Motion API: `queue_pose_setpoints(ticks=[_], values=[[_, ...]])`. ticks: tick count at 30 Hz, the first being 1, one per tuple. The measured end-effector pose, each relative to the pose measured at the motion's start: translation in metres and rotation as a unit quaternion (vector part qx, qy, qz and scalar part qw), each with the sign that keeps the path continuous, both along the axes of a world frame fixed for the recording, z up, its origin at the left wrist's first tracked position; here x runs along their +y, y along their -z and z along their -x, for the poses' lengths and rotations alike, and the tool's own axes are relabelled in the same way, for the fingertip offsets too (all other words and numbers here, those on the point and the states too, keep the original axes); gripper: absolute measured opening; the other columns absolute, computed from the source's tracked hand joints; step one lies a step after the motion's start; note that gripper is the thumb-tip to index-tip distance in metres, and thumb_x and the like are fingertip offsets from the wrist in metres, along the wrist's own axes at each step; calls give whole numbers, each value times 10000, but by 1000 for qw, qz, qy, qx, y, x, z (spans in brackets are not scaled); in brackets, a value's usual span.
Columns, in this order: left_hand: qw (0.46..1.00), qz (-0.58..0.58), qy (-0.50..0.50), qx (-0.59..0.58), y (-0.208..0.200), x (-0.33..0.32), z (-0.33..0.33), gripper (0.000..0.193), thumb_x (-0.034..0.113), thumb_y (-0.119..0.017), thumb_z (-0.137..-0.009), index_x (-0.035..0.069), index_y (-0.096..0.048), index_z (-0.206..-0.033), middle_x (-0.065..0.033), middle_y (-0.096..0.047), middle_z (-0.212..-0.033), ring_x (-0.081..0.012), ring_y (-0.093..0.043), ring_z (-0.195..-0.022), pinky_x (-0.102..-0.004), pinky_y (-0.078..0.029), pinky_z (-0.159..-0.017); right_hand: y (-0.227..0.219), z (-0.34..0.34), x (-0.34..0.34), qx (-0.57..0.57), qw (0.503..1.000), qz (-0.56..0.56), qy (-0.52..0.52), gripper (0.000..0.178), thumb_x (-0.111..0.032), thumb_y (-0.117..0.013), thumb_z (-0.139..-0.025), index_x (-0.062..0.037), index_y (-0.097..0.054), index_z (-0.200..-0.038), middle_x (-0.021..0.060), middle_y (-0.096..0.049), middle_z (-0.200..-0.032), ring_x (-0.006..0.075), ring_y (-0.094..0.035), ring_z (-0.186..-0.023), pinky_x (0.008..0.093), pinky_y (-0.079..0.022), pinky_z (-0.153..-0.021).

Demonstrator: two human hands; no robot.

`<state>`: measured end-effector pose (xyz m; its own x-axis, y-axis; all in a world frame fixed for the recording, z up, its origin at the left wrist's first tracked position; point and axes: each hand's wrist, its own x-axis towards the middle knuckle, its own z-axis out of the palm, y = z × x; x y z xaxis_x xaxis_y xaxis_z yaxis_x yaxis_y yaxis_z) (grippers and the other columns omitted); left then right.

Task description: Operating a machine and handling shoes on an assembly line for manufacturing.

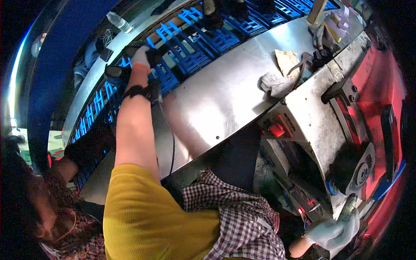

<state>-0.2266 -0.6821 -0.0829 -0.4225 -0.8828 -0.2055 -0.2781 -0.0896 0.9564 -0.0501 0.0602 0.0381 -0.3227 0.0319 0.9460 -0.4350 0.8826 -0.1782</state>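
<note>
My left hand [143, 55], in a pale glove with dark fingers, reaches over the metal table to the blue slatted conveyor [190, 58]. Its fingers are dark against dark shapes there, so whether they grip anything is unclear. A black strap with a thin cable is round that wrist. Down at the right, my right hand [336, 229] wears a light grey-green glove. Its fingers are closed round a small dark metal-looking piece [352, 201], just below the round grey disc [364, 172] of a red machine [381, 78].
A crumpled grey glove [277, 83] and a tan cloth [286, 61] lie on the shiny metal table [216, 99]. Dark pieces [212, 15] sit on the conveyor. A clear bottle [119, 21] lies beyond it. Another person [60, 216] is at my left.
</note>
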Motion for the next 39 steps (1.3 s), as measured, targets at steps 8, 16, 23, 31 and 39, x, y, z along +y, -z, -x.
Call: queue_pose_setpoints(ticks=[8, 16, 23, 31, 39], values=[[913, -283, 98, 277, -36, 66, -97, 343, 194, -642, -899, 58, -589, -1210, -177, -623, -1252, -371, -574, -1204, -718, -439, -986, -1, 0, -6, 3, 1000, 7, -16, 176, 45, -509, -967, 97, -603, -1108, 320, -660, -1060, 396, -667, -960, 482, -565, -881], [875, -399, 142, 235, -84, 260, -114, 450, 175, -634, -858, 98, -567, -1296, -166, -613, -1158, -378, -572, -1171, -721, -378, -1024, -12, -1, -9, -24, 999, 21, -33, 172, 150, -533, -917, 88, -624, -1050, 250, -665, -1008, 363, -663, -939, 455, -559, -873], [900, 245, 361, 7, -64, 359, -111, 1067, 330, -790, -855, -12, -137, -1626, -244, -374, -1593, -349, -461, -1412, -373, -383, -1160, -17, -7, -9, -70, 997, -5, -33, 151, 105, -549, -940, 89, -647, -1054, 251, -675, -1034, 366, -668, -942, 450, -542, -877], [938, 269, -128, 175, -78, 122, -85, 862, 307, -780, -880, -109, -336, -1491, -255, -542, -1441, -342, -529, -1313, -419, -369, -1154, -20, -1, -16, -68, 997, 14, -30, 170, 49, -500, -980, 116, -637, -1055, 282, -660, -1052, 406, -655, -989, 466, -525, -919], [971, -22, -228, 66, -18, -62, -63, 898, 425, -893, -720, -33, -494, -1382, -219, -590, -1391, -346, -578, -1247, -521, -488, -1012, -30, 15, -37, 10, 999, -32, 0, 344, -281, -589, -1042, 48, -663, -974, 172, -663, -901, 309, -624, -774, 415, -522, -736]])
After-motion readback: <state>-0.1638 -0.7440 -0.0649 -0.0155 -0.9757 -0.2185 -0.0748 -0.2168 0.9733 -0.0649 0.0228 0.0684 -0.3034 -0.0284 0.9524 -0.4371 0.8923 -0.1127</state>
